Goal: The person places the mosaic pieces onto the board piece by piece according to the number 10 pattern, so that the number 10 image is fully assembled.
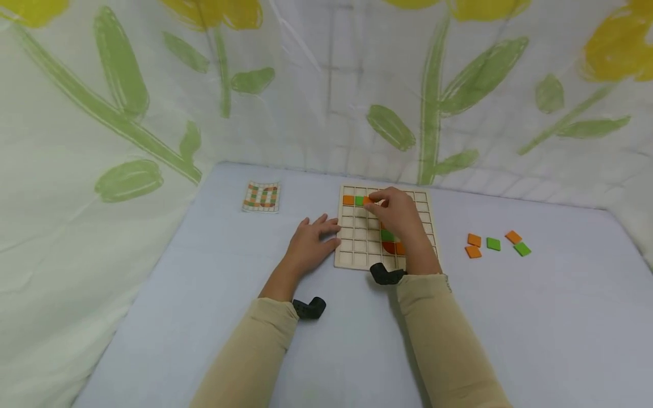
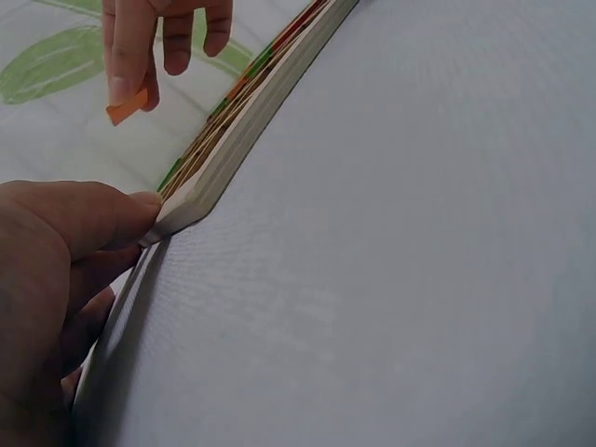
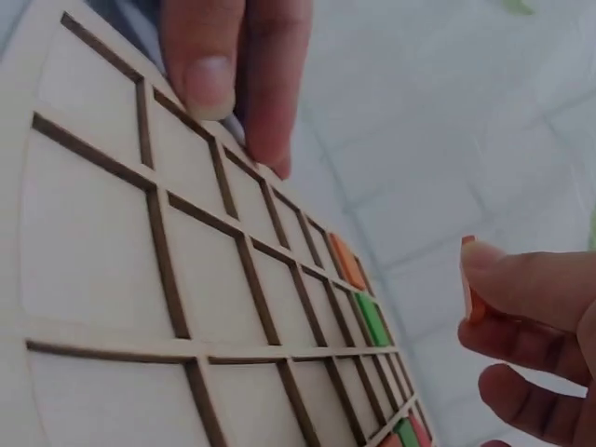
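Tile pinched above a board full of little squares

Head view: the right hand has the orange tile in a tight pinch, over the second row from the top; an orange piece and a green piece sit in that row, just to its left; the left hand is loosely open, holds nothing and touches the board's left edge; loose pieces, flat, orange and green, lie on the counter to the right; a thin card with a coloured grid lies to the left; I think the step now is setting the tile beside the green piece; the next move seems to call for laying it flat, lining up its sides and letting go softly.

Left wrist view: the board looks like pale, smooth wood, with a thick side and a round corner; the left hand's thumb rests on its rim; the right hand's tile is up in the air.

Right wrist view: thin wooden strips make low walls with dark sides, and each square is a shallow pocket; the tile is thin and shows its edge, squeezed between thumb and finger, clear of the board; the left hand's fingertips are at the rim.
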The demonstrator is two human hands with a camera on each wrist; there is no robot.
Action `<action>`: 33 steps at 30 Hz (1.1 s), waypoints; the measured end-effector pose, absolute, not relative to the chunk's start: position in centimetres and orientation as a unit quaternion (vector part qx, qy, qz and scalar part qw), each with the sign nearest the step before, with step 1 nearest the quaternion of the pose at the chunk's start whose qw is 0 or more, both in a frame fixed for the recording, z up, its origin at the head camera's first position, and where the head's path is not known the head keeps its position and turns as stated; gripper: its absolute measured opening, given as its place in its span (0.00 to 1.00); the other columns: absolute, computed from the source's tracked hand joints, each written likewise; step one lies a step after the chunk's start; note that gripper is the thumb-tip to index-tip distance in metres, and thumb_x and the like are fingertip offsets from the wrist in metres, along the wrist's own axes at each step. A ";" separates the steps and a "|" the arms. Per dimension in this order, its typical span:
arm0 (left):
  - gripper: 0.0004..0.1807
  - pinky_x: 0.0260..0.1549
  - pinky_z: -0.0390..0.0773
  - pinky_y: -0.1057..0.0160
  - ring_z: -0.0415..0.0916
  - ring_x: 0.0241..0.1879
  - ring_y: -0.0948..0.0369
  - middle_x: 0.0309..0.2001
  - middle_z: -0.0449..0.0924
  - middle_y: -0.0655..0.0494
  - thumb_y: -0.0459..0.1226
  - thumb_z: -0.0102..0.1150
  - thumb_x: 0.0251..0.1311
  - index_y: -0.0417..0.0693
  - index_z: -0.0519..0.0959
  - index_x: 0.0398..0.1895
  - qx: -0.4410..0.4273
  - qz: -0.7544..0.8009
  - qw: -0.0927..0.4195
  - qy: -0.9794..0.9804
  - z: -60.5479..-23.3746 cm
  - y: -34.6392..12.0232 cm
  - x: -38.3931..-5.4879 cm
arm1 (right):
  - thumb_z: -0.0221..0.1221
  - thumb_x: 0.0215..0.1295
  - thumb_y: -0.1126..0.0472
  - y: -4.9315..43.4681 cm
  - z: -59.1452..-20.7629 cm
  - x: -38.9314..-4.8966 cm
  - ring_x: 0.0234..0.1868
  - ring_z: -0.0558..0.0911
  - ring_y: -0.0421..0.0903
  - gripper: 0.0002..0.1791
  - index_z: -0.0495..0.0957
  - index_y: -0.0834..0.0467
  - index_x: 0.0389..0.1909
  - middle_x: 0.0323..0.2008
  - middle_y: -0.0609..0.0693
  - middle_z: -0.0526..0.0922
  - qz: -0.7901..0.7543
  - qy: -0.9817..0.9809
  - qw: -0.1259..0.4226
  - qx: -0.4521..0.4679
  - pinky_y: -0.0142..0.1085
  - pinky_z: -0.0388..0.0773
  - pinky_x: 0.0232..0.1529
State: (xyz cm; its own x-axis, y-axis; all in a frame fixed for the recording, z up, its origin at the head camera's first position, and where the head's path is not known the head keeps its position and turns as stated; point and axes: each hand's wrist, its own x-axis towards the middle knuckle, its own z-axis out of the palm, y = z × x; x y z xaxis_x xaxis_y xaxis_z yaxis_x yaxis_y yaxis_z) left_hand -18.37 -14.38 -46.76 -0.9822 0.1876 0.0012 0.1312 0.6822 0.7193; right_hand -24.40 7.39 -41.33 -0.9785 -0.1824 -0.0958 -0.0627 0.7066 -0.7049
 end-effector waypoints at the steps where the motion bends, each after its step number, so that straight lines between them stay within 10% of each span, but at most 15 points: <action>1: 0.20 0.78 0.42 0.55 0.57 0.74 0.62 0.67 0.73 0.64 0.45 0.62 0.65 0.53 0.81 0.58 0.087 0.387 0.040 0.917 -46.7 -14.3 -18.4 | 0.60 0.68 0.48 7.3 -41.4 -24.3 0.43 0.77 0.52 0.20 0.81 0.52 0.57 0.53 0.53 0.79 -0.369 0.924 0.079 -0.064 0.43 0.78 0.40; 11: 0.19 0.78 0.42 0.55 0.57 0.74 0.63 0.66 0.73 0.65 0.45 0.62 0.64 0.54 0.81 0.58 0.086 0.389 0.035 0.917 -46.4 -14.2 -18.3 | 0.63 0.65 0.49 6.2 -42.3 -24.4 0.62 0.74 0.55 0.17 0.85 0.52 0.51 0.59 0.52 0.80 -0.296 0.952 0.056 -0.048 0.50 0.78 0.56; 21: 0.19 0.78 0.43 0.53 0.59 0.73 0.62 0.65 0.74 0.63 0.44 0.63 0.63 0.52 0.82 0.57 0.084 0.390 0.034 0.916 -46.7 -13.7 -18.0 | 0.65 0.64 0.52 5.6 -43.5 -24.0 0.53 0.75 0.58 0.10 0.89 0.50 0.42 0.49 0.49 0.86 -0.196 0.976 0.016 -0.089 0.48 0.75 0.56; 33: 0.19 0.78 0.43 0.52 0.59 0.73 0.62 0.66 0.74 0.63 0.44 0.63 0.64 0.52 0.82 0.57 0.081 0.388 0.025 0.918 -46.9 -14.0 -18.3 | 0.55 0.73 0.53 5.5 -43.3 -23.6 0.56 0.71 0.58 0.18 0.79 0.45 0.61 0.55 0.54 0.75 -0.135 0.979 0.039 -0.151 0.52 0.75 0.54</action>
State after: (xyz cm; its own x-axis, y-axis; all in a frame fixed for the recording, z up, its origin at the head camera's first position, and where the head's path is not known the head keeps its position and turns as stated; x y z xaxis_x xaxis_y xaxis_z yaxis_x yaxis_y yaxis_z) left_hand -18.29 -13.99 -46.94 -0.9857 0.1676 0.0176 0.1294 0.6858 0.7162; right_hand -23.56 5.47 -43.34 -0.9514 -0.3059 -0.0363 -0.2847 0.9181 -0.2757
